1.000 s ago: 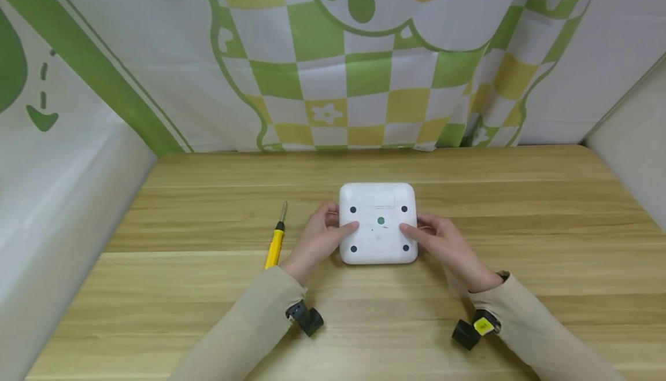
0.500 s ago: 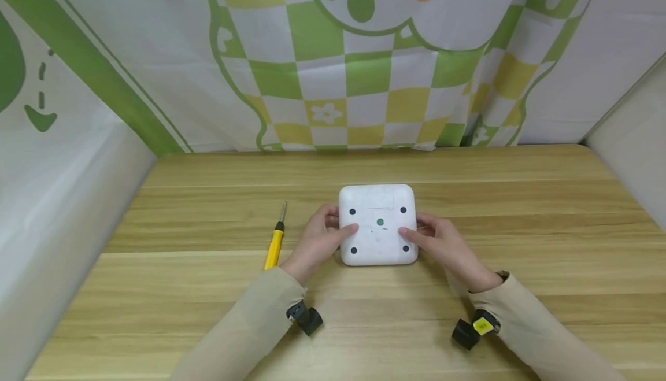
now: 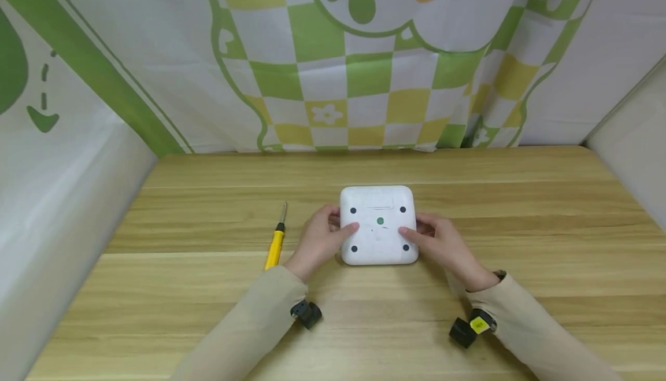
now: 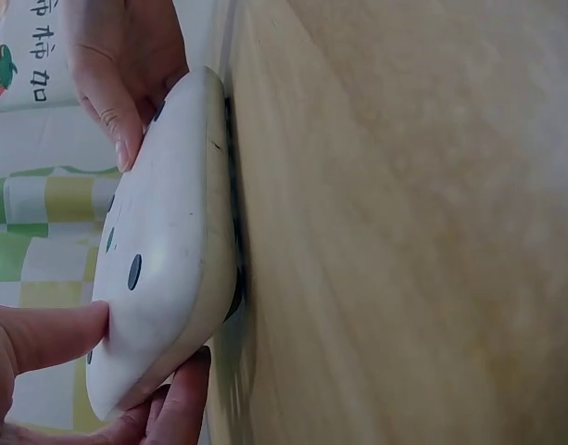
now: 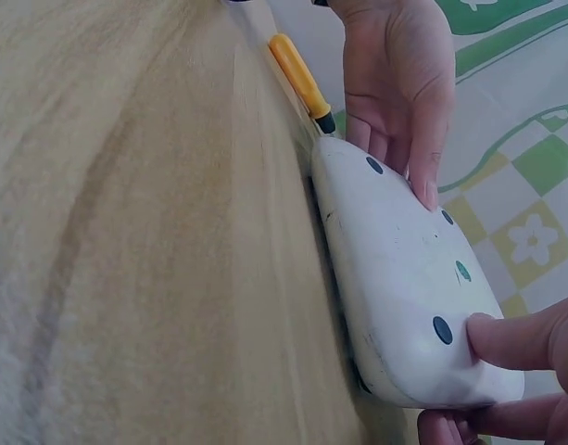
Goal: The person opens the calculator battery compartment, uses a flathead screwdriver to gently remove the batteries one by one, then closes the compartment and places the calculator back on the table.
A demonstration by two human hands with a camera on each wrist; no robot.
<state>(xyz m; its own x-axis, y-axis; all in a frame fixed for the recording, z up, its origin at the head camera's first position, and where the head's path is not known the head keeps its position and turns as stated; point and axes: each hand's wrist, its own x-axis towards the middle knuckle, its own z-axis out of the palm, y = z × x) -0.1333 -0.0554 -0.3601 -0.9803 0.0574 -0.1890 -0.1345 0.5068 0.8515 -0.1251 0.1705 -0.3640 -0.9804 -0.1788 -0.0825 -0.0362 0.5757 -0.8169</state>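
Note:
A white, rounded-square plastic device (image 3: 378, 235) has several round dark pads and a green dot on its upper face. Its exact kind cannot be told. My left hand (image 3: 318, 237) grips its left side, and my right hand (image 3: 451, 248) grips its right side. In the left wrist view, the left thumb (image 4: 66, 336) presses on the upper face while fingers curl under the edge. The right thumb (image 5: 511, 339) lies likewise in the right wrist view. A dark strip shows under the device (image 4: 163, 241), close above the table; its underside is hidden.
A screwdriver (image 3: 276, 246) with a yellow handle lies on the wooden table (image 3: 520, 213), left of the left hand, its tip pointing away. A checkered green, yellow and white curtain (image 3: 369, 74) hangs behind the table's far edge.
The device's far edge has shifted very slightly toward me, as if its tilt changed a little. Both hands keep their grip, and the screwdriver stays in place.

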